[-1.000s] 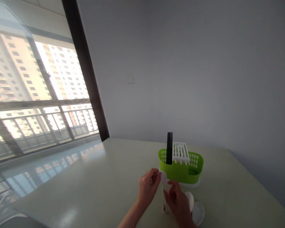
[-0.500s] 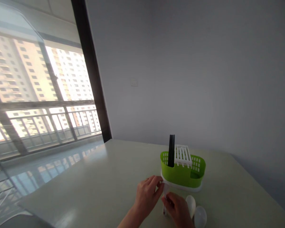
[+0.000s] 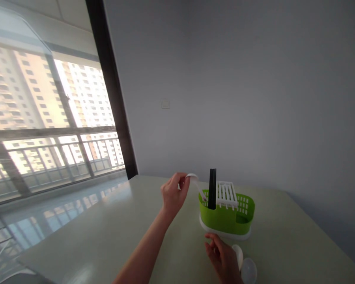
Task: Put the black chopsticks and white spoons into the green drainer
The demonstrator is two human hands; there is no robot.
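Observation:
My left hand [image 3: 175, 191] pinches a white spoon [image 3: 197, 183] by its bowl end. The spoon's handle slants down to the left end of the green cutlery basket [image 3: 226, 219], beside the black chopsticks [image 3: 212, 188] standing there. A white slatted rack [image 3: 226, 193] sits across the middle of the basket. In front of the basket, my right hand [image 3: 220, 254] is low over the table, its fingers loosely curled and apart with nothing in them. Just right of it lie two more white spoons, one spoon [image 3: 238, 254] partly hidden by the hand and another spoon [image 3: 249, 271].
The basket stands on a white base tray [image 3: 205, 227] on a pale table [image 3: 112, 236]. A grey wall [image 3: 239, 98] rises behind the table, with a switch plate [image 3: 165, 103] on it. A large window [image 3: 56, 118] is at left.
My left hand has lifted the spoon from in front of the basket up to its left end. My right hand has let go of the spoon and stays low in front of the basket.

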